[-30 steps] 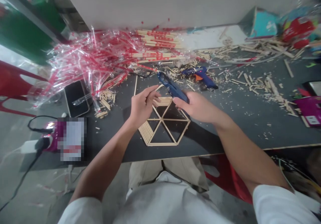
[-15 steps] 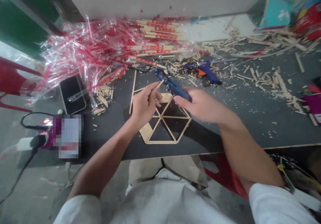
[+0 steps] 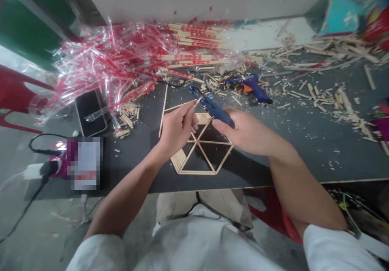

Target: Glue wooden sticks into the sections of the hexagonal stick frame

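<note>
One thin stick (image 3: 198, 101) sits pinched in your left hand (image 3: 180, 126), its tip near the blue tool (image 3: 216, 112) clasped in your right hand (image 3: 244, 131). Beneath them, the hexagonal stick frame (image 3: 197, 142) lies on the tabletop (image 3: 298, 145).

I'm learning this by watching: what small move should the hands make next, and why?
Probably settle the thin stick squarely between the jaws of the blue tool: the left hand pinches it close to those jaws, the right hand grips the tool, and I can't tell whether the stick already lies between them.
</note>
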Motion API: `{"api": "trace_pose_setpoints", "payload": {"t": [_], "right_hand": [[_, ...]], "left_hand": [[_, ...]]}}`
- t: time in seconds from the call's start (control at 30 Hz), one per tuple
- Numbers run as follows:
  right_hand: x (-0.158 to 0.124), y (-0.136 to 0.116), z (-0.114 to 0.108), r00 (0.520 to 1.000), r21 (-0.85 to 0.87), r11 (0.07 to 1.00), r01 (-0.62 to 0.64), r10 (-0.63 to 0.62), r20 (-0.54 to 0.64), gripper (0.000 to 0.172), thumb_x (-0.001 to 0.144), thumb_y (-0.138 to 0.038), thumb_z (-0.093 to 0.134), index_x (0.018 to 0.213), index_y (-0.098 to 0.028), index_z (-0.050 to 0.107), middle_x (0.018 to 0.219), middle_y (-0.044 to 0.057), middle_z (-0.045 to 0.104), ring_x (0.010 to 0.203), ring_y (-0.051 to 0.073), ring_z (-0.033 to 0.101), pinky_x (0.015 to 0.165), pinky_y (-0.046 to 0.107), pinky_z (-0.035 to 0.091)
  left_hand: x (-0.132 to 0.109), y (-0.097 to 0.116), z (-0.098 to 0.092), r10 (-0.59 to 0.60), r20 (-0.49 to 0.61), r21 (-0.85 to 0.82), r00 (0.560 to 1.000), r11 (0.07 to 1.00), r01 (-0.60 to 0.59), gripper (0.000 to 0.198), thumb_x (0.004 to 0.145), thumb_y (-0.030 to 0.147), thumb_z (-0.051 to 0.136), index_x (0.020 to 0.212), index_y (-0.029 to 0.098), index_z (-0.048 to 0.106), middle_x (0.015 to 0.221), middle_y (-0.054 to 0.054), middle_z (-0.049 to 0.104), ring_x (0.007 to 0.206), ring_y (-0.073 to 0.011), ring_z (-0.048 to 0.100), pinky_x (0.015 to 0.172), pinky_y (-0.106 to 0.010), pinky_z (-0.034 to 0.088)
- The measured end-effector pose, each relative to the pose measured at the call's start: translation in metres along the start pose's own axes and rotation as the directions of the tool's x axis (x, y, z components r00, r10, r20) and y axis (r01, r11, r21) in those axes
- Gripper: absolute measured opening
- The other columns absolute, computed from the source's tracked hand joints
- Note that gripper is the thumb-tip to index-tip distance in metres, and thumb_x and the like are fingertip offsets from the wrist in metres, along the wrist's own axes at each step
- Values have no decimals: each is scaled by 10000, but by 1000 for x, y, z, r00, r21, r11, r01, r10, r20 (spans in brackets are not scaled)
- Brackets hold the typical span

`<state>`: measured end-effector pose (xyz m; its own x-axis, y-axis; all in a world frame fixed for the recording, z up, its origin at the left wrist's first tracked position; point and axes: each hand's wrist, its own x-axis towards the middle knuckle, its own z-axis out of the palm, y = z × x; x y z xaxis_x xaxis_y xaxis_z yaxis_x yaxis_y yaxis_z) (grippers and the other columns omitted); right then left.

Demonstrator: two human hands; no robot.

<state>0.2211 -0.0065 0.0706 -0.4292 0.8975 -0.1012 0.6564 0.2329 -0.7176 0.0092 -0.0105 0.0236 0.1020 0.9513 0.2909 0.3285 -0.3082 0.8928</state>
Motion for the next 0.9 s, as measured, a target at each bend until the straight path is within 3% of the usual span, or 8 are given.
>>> {"api": "trace_pose_setpoints", "payload": {"t": [0.33, 0.5, 0.67, 0.9], "right_hand": [[1, -6, 0, 1000, -12, 1000, -22, 23, 21, 375, 1011, -545, 452, 907, -230, 626, 926, 83, 716, 845, 245, 655, 780, 369, 478], [2, -9, 4, 994, -47, 993, -108, 109, 25, 422, 996, -585, 464, 806, -235, 603, 785, 63, 710, 706, 225, 610, 658, 352, 422], [0, -12, 11, 991, -93, 986, -136, 135, -27, 362, 970, -547, 509, 828, -231, 615, 750, 71, 693, 672, 229, 609, 632, 345, 378], [-1, -8, 17, 996, -131, 989, -67, 58, -71, 365, 984, -539, 505, 804, -232, 587, 740, 68, 667, 676, 228, 600, 649, 348, 369]], "left_hand": [[2, -1, -5, 4, 33, -36, 999, 999, -2, 300, 1077, 320, 488, 1153, 143, 718, 658, 15, 671, 505, -78, 660, 520, -175, 576], [4, 3, -5, -64, 32, -97, 997, 993, 67, 252, 1063, 341, 511, 1057, 155, 682, 660, 11, 669, 500, -83, 656, 481, -174, 566], [3, 2, -5, -112, 84, -115, 990, 986, 121, 181, 1055, 290, 460, 954, 196, 577, 606, 30, 629, 478, -105, 646, 462, -209, 544], [-1, -2, -8, 120, 166, 224, 979, 962, -156, 109, 1032, 183, 432, 944, 247, 445, 610, 35, 566, 463, -126, 528, 506, -285, 393]]}}
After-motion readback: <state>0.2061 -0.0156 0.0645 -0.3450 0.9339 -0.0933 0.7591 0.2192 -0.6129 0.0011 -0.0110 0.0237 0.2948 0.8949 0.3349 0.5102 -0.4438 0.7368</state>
